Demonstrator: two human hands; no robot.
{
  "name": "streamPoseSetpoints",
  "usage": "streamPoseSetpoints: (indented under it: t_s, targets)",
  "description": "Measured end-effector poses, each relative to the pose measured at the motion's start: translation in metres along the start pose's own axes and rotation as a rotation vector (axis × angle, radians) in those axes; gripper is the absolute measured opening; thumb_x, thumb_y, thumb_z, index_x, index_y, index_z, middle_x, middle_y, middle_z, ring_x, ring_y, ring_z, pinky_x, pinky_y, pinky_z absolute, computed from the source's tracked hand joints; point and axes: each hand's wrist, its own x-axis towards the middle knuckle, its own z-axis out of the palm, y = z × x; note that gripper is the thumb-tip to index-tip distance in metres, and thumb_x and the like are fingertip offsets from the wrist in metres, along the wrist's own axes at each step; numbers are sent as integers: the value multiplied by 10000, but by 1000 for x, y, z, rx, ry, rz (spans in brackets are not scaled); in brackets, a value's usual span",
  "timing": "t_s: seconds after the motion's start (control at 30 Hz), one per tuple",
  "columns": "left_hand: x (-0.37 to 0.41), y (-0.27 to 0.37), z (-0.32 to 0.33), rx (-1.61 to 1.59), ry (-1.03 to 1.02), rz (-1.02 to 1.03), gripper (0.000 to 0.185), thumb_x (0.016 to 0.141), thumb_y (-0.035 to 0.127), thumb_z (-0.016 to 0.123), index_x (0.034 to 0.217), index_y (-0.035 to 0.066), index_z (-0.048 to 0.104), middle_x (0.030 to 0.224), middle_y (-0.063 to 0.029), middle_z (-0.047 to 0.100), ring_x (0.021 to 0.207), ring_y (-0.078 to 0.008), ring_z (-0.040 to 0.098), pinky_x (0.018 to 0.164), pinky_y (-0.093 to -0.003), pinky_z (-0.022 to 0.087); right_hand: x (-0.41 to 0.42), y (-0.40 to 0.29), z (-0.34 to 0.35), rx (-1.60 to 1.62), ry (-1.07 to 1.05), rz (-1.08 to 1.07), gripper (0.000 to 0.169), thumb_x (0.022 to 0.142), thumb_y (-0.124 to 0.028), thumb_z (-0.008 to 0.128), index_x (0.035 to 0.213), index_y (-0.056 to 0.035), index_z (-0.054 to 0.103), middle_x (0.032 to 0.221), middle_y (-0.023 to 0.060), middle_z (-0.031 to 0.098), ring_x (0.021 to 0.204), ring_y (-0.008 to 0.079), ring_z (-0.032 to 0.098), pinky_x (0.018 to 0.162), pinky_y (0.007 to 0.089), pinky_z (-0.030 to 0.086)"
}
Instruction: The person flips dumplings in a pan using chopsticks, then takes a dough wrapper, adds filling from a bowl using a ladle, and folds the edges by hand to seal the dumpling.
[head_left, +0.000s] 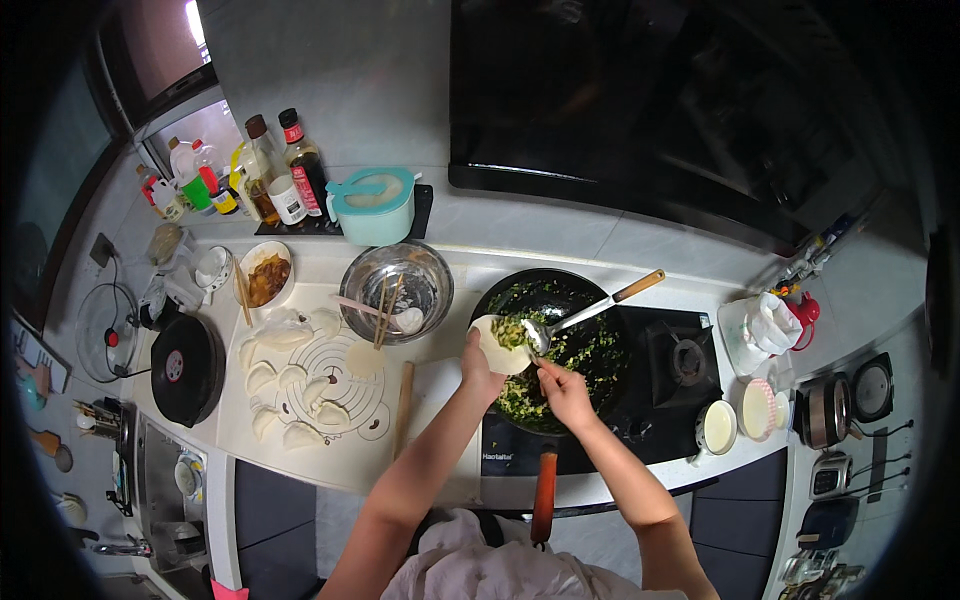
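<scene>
My left hand (482, 369) holds up a round dough wrapper (504, 358) over the left side of a black wok (480, 304). A mound of chopped green and yellow filling (511, 333) lies on the wrapper. Beside it, my right hand (568, 394) is closed on a metal spoon (535, 337) whose bowl touches the filling; the fingers hide most of its grip. Behind, a wooden-handled metal utensil (592, 308) leans across the wok's rim, its lower end overlapping the spoon. More loose filling (596, 360) is spread inside the wok.
Several folded dumplings (303, 435) and a flat wrapper (365, 361) lie on a marked mat to the left. Near them are a rolling pin (403, 405) and a steel bowl (350, 315) with chopsticks. The wok handle (544, 495) points toward me. Cups (716, 429) stand right of the burner (686, 358).
</scene>
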Motion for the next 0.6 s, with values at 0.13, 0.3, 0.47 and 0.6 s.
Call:
streamPoseSetpoints:
  t_s: [0.13,0.3,0.47,0.6]
  targets:
    - [1,-4,5,-67,-54,-53,419,916,335,249,1194,61,399,1186,-104,470,1080,-260,467,928,-426,369,-9,-8,-4,-743,171,-362,368,706,-39,573,1071,-81,578,615,74,493,518,209,526,473,304,440]
    - [-4,-4,2,-121,-140,-150,436,906,319,219,1189,47,408,1194,-126,462,1111,-290,440,945,-459,339,-18,4,-15,-951,178,-501,470,624,-24,586,1088,-99,571,619,34,440,522,176,500,471,289,421]
    - [-12,5,-1,-96,-62,-273,441,899,301,208,1184,41,420,1213,-127,447,1129,-298,426,946,-473,330,-24,10,-26,-1004,143,-540,491,600,-31,566,1084,-111,576,619,21,429,515,162,485,458,279,415]
    - [-17,17,-5,-177,-129,-310,460,893,343,220,1180,44,419,1196,-131,463,1116,-304,436,948,-475,329,-26,16,-30,-830,158,-420,359,707,-38,546,1057,-107,588,629,48,491,499,193,513,451,287,431]
